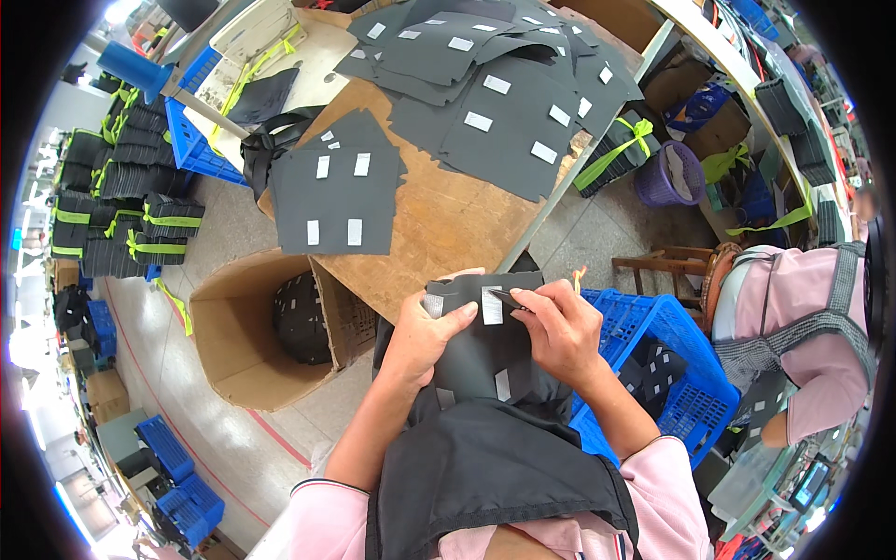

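Observation:
Close to my body I hold a dark grey sheet panel [476, 359] with white rectangular patches on it. My left hand [422, 338] grips its left edge, thumb on top and fingers underneath. In my right hand [567, 329], thumb and fingers pinch a small dark pointed tool [507, 298]. Its tip touches or sits just over a white patch [492, 306] near the panel's top edge; which kind of tool it is cannot be made out. Beyond my hands, a small stack of similar panels [338, 201] lies on the wooden tabletop [439, 229].
More dark panels [511, 112] are heaped at the table's far side. A cardboard box [252, 345] holding dark pieces stands left, a blue crate [695, 373] right. Bundles tied with yellow-green strips [168, 224] are piled far left. A co-worker in pink [793, 308] sits at right.

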The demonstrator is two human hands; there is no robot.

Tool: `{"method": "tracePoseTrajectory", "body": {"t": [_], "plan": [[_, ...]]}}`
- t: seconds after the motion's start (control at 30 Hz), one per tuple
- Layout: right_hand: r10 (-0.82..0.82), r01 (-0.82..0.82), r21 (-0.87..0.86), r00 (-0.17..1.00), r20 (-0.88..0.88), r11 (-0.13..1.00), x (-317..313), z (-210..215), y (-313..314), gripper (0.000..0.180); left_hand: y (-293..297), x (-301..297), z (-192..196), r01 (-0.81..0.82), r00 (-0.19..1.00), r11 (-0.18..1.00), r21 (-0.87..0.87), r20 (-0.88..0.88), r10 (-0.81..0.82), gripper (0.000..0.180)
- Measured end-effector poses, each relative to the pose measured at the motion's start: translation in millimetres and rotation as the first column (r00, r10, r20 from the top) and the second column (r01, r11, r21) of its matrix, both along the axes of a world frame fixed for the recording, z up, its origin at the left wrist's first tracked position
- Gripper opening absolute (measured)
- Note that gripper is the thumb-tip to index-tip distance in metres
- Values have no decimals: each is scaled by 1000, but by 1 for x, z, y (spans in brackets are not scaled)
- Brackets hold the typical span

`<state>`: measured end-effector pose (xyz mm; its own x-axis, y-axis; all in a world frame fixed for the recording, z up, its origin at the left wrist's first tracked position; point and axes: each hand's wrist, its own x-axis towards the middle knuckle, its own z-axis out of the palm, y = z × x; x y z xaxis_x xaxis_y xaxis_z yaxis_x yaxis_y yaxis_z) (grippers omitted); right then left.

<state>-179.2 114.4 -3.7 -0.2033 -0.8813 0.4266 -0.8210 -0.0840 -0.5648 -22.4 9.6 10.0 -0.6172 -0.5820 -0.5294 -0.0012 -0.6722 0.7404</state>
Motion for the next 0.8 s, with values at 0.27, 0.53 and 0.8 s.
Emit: {"method": "tracePoseTrajectory", "body": {"t": [0.27, 0.53, 0.8], "plan": [[-31, 33, -31, 999, 42, 999, 2, 2, -3, 29, 1, 1, -3, -8, 1000, 1000, -14, -11, 8, 39], [-310, -50, 318, 126, 942, 947, 9, -34, 35, 52, -20, 7, -20, -481, 873, 876, 28, -81, 482, 27], [-226, 0, 227, -42, 973, 974, 12, -17, -14, 9, -5, 21, -38, -560, 792, 640, -526, -113, 600, 68]]}}
